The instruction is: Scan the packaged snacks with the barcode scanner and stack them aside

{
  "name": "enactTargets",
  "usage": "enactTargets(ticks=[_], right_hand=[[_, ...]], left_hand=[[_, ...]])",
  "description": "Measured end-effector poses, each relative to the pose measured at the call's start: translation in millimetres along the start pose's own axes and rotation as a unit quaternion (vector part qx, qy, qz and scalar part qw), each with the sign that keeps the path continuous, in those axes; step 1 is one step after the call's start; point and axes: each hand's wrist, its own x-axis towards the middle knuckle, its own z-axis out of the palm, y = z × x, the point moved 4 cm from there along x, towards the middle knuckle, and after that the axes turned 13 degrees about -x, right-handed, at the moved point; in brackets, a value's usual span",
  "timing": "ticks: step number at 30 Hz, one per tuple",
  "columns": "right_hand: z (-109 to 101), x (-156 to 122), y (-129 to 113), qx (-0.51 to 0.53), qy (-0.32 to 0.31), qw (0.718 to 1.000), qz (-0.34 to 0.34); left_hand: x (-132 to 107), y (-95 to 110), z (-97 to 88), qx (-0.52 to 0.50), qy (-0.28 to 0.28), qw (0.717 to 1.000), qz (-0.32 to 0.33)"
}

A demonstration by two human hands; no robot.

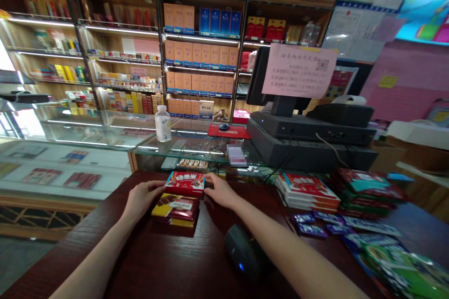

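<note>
My left hand (142, 197) and my right hand (218, 189) grip a red snack pack (184, 182) by its two ends, on the dark wooden counter (154, 261). Directly below it, nearer me, lies a stack of yellow and red chocolate packs (175, 210), its far edge close to or under the red pack. To the right of my right hand sits a stack of white and red boxes (307, 191). A black handheld scanner (242, 252) lies on the counter under my right forearm.
Green packs (366, 191), purple sachets (308, 225) and large green bags (396, 261) cover the counter's right side. Behind stand a glass display case (87, 135), a water bottle (163, 124), a black till (308, 131) and shelves of boxed goods (198, 65).
</note>
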Motion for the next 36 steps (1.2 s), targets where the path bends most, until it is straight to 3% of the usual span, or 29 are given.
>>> enactTargets(ticks=[21,31,36], right_hand=[[1.2,-0.4,4.2,-0.021,0.000,1.000,0.007],[-23.4,-22.6,-3.7,-0.051,0.018,0.998,0.014],[-39.0,-40.3,-2.0,-0.051,0.027,0.998,0.024]], left_hand=[[-1.7,-2.3,4.1,0.044,-0.004,0.999,0.015],[-9.2,10.4,-11.2,0.078,0.047,0.995,0.042],[-13.5,31.4,-9.7,0.091,0.020,0.994,0.055]])
